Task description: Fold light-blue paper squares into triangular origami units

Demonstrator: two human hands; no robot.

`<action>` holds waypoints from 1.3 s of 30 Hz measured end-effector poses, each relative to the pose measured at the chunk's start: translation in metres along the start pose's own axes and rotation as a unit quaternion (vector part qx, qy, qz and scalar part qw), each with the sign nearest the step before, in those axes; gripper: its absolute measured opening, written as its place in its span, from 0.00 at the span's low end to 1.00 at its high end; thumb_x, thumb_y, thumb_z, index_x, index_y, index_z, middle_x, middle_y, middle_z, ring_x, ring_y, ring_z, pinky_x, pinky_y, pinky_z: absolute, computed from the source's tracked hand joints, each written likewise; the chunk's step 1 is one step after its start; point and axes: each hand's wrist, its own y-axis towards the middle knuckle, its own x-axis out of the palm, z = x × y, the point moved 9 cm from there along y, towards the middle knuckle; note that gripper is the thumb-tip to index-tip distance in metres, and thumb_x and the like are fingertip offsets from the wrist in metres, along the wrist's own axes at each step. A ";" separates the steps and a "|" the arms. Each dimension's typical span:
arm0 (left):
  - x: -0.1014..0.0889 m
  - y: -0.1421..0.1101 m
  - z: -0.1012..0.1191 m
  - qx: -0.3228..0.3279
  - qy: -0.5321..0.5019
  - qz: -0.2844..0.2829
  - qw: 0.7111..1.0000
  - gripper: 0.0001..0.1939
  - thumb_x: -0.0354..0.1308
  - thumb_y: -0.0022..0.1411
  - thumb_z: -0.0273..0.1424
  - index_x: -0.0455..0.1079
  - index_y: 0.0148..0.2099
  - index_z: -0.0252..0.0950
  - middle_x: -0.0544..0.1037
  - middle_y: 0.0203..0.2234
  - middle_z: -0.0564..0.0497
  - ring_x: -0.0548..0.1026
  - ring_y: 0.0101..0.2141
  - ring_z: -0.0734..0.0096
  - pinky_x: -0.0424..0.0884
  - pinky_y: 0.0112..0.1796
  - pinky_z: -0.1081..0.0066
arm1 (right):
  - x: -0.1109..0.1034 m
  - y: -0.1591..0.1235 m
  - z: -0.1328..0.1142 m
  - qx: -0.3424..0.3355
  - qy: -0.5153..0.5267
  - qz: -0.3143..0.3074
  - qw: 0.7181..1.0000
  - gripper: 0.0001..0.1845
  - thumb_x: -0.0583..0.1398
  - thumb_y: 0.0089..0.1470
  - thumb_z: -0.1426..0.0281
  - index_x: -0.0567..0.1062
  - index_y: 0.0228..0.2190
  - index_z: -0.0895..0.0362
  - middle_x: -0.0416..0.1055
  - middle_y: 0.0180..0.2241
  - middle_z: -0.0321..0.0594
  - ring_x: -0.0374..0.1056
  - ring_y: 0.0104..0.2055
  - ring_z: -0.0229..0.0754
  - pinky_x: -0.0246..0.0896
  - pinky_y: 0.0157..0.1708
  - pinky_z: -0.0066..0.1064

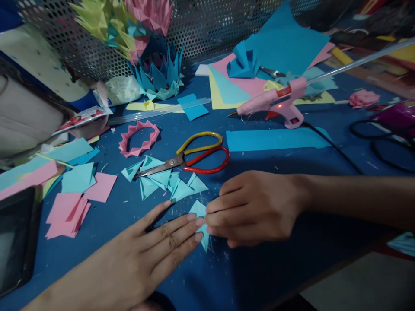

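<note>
A small folded light-blue paper piece [198, 208] lies on the blue tabletop, partly covered by my fingers. My left hand [152, 250] is flat with its fingers stretched out, the fingertips pressing on the paper's left side. From the right, my right hand [256, 209] closes its curled fingers at the paper's right edge; the thumb is hidden. Just beyond, several folded light-blue paper triangles [181, 189] lie in a loose heap. Scissors [204, 155] with one yellow and one red handle rest with their blades over that heap.
A pink hot glue gun [275, 101] with a lit red light stands behind a blue paper strip [275, 139]. A pink folded-paper ring [139, 138] lies left of the scissors. Pink paper squares [66, 214] and a dark phone-like device [17, 237] are at left. Paper flowers [158, 71] stand behind.
</note>
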 end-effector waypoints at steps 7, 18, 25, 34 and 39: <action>0.001 0.000 0.001 -0.008 0.014 0.001 1.000 0.40 0.37 0.73 0.53 0.50 0.71 0.26 0.55 0.69 0.40 0.50 0.69 0.52 0.24 0.66 0.45 | 0.003 0.000 -0.005 -0.002 0.002 -0.010 1.000 0.14 0.57 0.65 0.65 0.79 0.43 0.61 0.78 0.39 0.38 0.72 0.42 0.38 0.63 0.28 0.33; -0.005 0.003 0.005 -0.002 0.011 0.013 1.000 0.43 0.42 0.70 0.57 0.52 0.71 0.29 0.67 0.63 0.39 0.59 0.65 0.49 0.25 0.66 0.46 | 0.001 0.003 -0.005 0.002 0.001 -0.002 1.000 0.13 0.56 0.66 0.66 0.79 0.40 0.59 0.77 0.35 0.36 0.72 0.39 0.37 0.60 0.29 0.33; -0.015 0.009 0.011 -0.006 0.027 0.036 0.999 0.42 0.51 0.66 0.58 0.60 0.68 0.31 0.70 0.59 0.35 0.63 0.62 0.46 0.51 0.64 0.43 | 0.002 0.003 -0.005 -0.001 0.005 -0.008 1.000 0.13 0.56 0.66 0.66 0.79 0.41 0.59 0.78 0.36 0.36 0.71 0.38 0.37 0.61 0.28 0.33; -0.010 0.002 0.006 -0.013 -0.017 0.048 0.999 0.36 0.51 0.69 0.53 0.57 0.70 0.37 0.71 0.58 0.37 0.60 0.65 0.48 0.55 0.62 0.42 | 0.005 0.003 -0.006 0.006 -0.006 -0.026 1.000 0.14 0.54 0.68 0.66 0.78 0.41 0.56 0.78 0.39 0.36 0.72 0.40 0.35 0.63 0.29 0.33; -0.005 -0.006 0.005 0.015 -0.020 0.038 0.999 0.31 0.48 0.74 0.44 0.56 0.70 0.29 0.60 0.66 0.34 0.54 0.67 0.45 0.43 0.65 0.42 | 0.003 0.003 -0.005 0.003 0.003 -0.013 1.000 0.13 0.56 0.66 0.65 0.79 0.41 0.58 0.78 0.38 0.36 0.72 0.40 0.36 0.62 0.29 0.33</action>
